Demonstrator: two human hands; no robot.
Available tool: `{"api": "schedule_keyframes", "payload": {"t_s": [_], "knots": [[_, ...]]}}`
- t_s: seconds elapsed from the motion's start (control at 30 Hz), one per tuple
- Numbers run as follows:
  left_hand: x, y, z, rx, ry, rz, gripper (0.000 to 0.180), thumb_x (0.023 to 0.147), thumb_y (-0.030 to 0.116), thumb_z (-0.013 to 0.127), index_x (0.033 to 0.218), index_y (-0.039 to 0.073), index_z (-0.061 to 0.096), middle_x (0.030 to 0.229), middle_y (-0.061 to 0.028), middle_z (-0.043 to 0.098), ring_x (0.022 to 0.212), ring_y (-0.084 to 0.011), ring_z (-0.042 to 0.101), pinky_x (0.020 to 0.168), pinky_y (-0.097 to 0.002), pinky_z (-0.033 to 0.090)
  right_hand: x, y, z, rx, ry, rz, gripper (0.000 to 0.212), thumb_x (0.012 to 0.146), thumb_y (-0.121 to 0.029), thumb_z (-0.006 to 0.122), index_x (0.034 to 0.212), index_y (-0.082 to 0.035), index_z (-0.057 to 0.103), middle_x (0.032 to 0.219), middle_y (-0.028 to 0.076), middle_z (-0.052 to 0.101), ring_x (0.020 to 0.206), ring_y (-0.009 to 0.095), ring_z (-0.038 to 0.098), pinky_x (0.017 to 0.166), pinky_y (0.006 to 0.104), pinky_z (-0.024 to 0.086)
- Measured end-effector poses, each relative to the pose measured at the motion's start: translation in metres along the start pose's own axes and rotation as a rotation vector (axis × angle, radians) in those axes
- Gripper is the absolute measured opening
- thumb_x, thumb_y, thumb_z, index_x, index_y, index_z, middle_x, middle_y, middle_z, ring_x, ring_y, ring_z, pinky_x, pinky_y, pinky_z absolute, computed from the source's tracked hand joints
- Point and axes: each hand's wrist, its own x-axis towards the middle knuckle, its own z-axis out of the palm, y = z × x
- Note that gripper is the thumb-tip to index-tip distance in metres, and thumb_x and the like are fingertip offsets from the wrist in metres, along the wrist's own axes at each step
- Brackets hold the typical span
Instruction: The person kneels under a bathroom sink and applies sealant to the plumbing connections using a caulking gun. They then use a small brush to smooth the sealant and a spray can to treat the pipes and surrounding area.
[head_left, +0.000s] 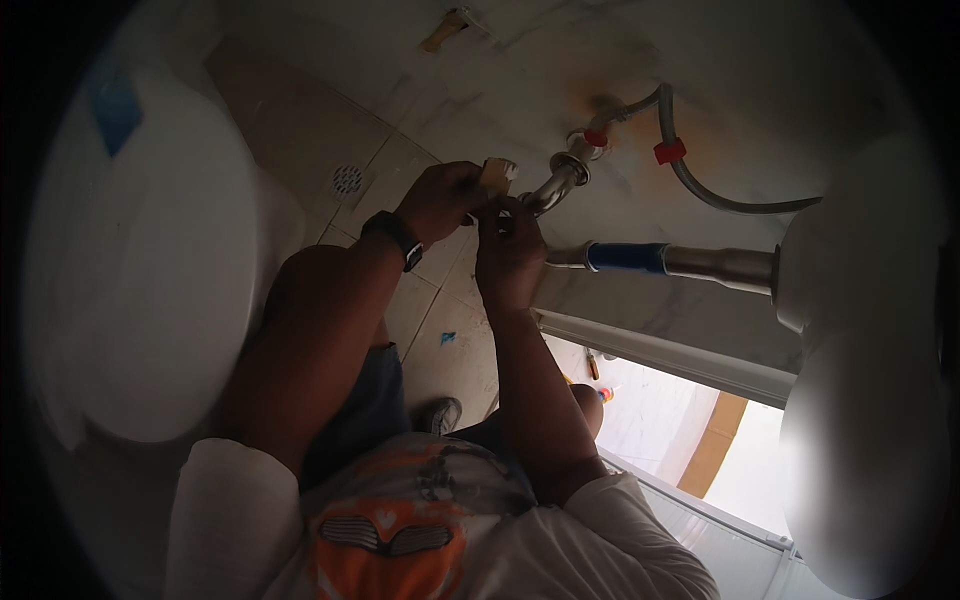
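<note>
The left hand (445,205) and right hand (512,250) are placed close together, with a small piece (497,178) held at the left fingertips. Just right of them, a pipe bend (553,192) is set against the wall (760,120). A straight pipe (715,265) is run from beside the right hand to a fixture (870,350) at far right. Above it, a hose (690,180) is looped rightward. Left of the hands, a drain (347,180) is set in the floor (425,320).

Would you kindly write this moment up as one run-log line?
left hand: at small tan piece, grip unclear | right hand: near curved metal pipe | nearby: floor drain, blue-banded pipe, grey hose
</note>
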Motion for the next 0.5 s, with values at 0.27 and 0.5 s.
{"api": "schedule_keyframes", "payload": {"t_s": [0.27, 0.5], "knots": [[0.083, 0.011, 0.003, 0.723, 0.095, 0.367, 0.032, 0.096, 0.024, 0.061, 0.122, 0.008, 0.068, 0.102, -0.0122, 0.073, 0.094, -0.0240, 0.070, 0.082, -0.0384, 0.055, -0.052, 0.022, -0.061, 0.004, -0.435, 0.060, 0.037, 0.088, -0.007, 0.076, 0.122, 0.001, 0.065, 0.118, 0.018, 0.070, 0.083, 0.022, 0.074, 0.069, 0.0317, 0.058], [0.138, 0.043, 0.011, 0.743, -0.121, 0.443, 0.033, 0.091, 0.030, 0.071, 0.114, 0.006, 0.071, 0.120, -0.0198, 0.070, 0.114, -0.0376, 0.064, 0.096, -0.0480, 0.047, -0.142, 0.073, -0.175, -0.344, -0.540, 0.416, 0.029, 0.090, -0.008, 0.072, 0.119, -0.003, 0.069, 0.113, 0.014, 0.074, 0.082, 0.018, 0.073, 0.072, 0.0320, 0.057]]}}
